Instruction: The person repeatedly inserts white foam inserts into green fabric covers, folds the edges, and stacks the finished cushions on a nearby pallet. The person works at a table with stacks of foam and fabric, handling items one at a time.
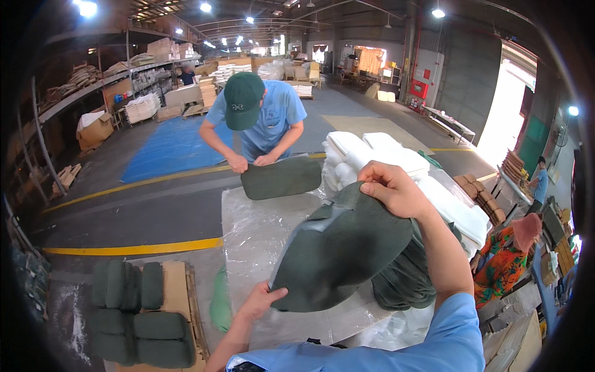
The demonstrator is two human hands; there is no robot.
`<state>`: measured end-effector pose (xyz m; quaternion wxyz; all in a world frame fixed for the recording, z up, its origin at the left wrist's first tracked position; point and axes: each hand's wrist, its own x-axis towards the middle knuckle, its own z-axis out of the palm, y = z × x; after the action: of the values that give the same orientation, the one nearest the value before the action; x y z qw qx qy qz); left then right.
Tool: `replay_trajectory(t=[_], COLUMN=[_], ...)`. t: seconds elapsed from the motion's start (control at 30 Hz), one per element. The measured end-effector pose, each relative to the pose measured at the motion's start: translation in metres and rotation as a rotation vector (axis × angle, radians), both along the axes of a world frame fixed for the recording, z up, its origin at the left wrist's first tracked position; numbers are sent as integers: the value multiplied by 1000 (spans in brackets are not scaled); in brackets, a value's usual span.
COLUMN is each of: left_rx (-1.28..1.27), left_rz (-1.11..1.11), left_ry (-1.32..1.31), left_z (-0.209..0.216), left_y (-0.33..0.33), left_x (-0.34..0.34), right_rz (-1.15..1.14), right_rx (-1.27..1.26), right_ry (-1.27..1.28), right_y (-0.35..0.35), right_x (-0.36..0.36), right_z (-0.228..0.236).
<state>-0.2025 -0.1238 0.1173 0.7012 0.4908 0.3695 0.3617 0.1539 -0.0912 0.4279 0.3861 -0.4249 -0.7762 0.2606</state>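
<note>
Blue sleeve (455,328) | green fabric piece (344,251) between left hand (263,300) and right hand (392,186) | both pinching edges

From my station I see a dark-green oblong cloth piece (350,251) at five o'clock, puffy white pads (378,149) at two, a flat blue floor sheet (183,144) at ten, a patterned orange-and-green cloth shirt (501,270) at four

Dim overall, glaring ceiling lamps (439,12), washed-out doorway (496,115), glints on plastic sheet (257,226), bent edges, black corners
</note>
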Motion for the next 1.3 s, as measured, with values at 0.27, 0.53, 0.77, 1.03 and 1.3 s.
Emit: replay_trajectory(t=[0.27, 0.53, 0.77, 1.03, 1.3], left_rx=[-387, -556, -608, -398, -482], left_rz=[-91, -157, -293, -227, -21], left_ry=[-190, -236, 325, 235, 210], left_z=[-33, -48, -87, -105, -104], left_y=[-59, -64, -88, -75, -60], left_x=[6, 89, 98, 54, 55], right_rz=[-44, -289, -225, -947, -1965], right_rx=[61, 201, 70, -165, -179], right_ry=[-390, -687, -286, 561, 69], right_y=[43, 109, 36, -71, -150], right_x=[-8, -4, 60, 291, 496], right_z=[-24, -65, -121, -155, -204])
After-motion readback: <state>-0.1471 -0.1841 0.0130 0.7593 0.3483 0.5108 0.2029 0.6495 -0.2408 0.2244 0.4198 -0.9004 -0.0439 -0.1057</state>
